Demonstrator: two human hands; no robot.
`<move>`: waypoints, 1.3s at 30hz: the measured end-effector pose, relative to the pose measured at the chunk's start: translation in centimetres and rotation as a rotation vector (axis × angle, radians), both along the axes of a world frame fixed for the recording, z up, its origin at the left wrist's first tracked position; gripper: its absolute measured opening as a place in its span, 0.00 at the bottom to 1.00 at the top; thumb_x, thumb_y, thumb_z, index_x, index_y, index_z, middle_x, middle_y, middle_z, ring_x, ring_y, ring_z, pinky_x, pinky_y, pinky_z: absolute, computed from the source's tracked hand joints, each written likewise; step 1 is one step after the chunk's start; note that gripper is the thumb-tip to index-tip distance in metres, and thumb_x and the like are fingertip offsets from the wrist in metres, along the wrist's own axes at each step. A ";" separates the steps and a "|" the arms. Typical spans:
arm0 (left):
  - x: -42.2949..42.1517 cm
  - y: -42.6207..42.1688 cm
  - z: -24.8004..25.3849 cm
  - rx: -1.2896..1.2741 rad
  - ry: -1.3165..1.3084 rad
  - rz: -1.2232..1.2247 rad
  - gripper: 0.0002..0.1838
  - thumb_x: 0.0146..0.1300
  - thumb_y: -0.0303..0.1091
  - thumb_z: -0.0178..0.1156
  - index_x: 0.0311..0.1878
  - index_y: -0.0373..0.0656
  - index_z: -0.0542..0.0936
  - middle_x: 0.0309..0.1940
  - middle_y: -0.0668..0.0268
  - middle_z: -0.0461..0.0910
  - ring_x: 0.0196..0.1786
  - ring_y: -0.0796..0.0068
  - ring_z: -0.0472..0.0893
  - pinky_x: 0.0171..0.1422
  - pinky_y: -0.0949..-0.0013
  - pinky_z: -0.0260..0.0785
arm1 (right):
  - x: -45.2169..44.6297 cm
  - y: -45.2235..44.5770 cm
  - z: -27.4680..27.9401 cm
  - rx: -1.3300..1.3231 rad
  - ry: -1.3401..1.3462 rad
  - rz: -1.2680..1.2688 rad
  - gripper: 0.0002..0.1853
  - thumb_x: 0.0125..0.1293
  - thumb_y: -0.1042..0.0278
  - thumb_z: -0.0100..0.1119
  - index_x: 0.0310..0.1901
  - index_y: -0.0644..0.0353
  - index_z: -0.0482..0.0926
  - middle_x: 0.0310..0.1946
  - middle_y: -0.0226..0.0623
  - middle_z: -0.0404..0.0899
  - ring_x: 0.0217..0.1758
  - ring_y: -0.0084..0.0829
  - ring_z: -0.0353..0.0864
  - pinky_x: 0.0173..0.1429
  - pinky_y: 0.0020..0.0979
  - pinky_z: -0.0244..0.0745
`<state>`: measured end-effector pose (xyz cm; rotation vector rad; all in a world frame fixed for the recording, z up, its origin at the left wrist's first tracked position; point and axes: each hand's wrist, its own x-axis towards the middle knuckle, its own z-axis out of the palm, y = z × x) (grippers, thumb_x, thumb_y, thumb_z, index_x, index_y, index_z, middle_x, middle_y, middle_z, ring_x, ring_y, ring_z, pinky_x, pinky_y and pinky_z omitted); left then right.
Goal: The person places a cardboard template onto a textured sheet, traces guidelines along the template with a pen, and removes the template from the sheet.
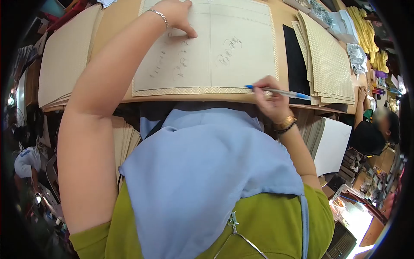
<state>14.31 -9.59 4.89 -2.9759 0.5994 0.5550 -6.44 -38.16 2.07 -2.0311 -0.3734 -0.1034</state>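
A large cream sheet [243, 39] with a woven-textured border lies on the table before me. Pencil-like lines and handwritten marks run over its surface. My left hand [176, 15] rests on the sheet's upper left part, fingers stretched apart, with nothing visible in it; its upper fingers are partly cut off by the frame edge. By the sheet's lower right corner, my right hand [272, 101] holds a pen [284, 92] between thumb and fingers. The pen has a clear barrel and blue ends, and it lies nearly level, one end pointing left over the sheet's lower edge.
Stacks of similar woven-patterned sheets lie on the left [64, 56] and the right [330, 60]. A black panel [295, 64] sits beside the right stack. White boards [332, 140] stand below the table at right. Another person [373, 134] is at the far right.
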 end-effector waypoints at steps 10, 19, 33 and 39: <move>0.1 -0.1 -0.1 0.006 -0.009 -0.003 0.61 0.34 0.67 0.72 0.72 0.44 0.63 0.56 0.46 0.75 0.56 0.50 0.78 0.57 0.58 0.74 | 1.1 6.2 -2.7 0.093 -0.007 0.122 0.03 0.50 0.77 0.63 0.28 0.60 0.79 0.21 0.36 0.76 0.23 0.29 0.76 0.28 0.27 0.71; 0.1 0.1 0.5 0.016 -0.030 -0.072 0.56 0.35 0.71 0.70 0.61 0.35 0.72 0.53 0.41 0.76 0.56 0.47 0.77 0.62 0.56 0.71 | 1.3 6.4 -2.4 0.025 -0.121 0.151 0.04 0.49 0.77 0.63 0.27 0.58 0.79 0.20 0.36 0.76 0.21 0.32 0.75 0.26 0.29 0.71; 0.0 -0.3 1.1 0.076 -0.014 -0.083 0.56 0.37 0.72 0.70 0.61 0.34 0.71 0.52 0.42 0.77 0.56 0.48 0.77 0.62 0.56 0.71 | 1.2 6.6 -2.1 0.022 -0.084 0.132 0.04 0.48 0.77 0.64 0.27 0.58 0.79 0.20 0.36 0.77 0.22 0.33 0.76 0.28 0.30 0.72; 0.0 -0.3 1.0 0.070 -0.019 -0.074 0.56 0.36 0.72 0.70 0.61 0.35 0.71 0.52 0.42 0.77 0.55 0.48 0.78 0.61 0.56 0.71 | 1.2 6.5 -2.3 0.018 -0.081 0.138 0.04 0.49 0.76 0.64 0.27 0.59 0.79 0.20 0.36 0.76 0.22 0.32 0.76 0.28 0.29 0.71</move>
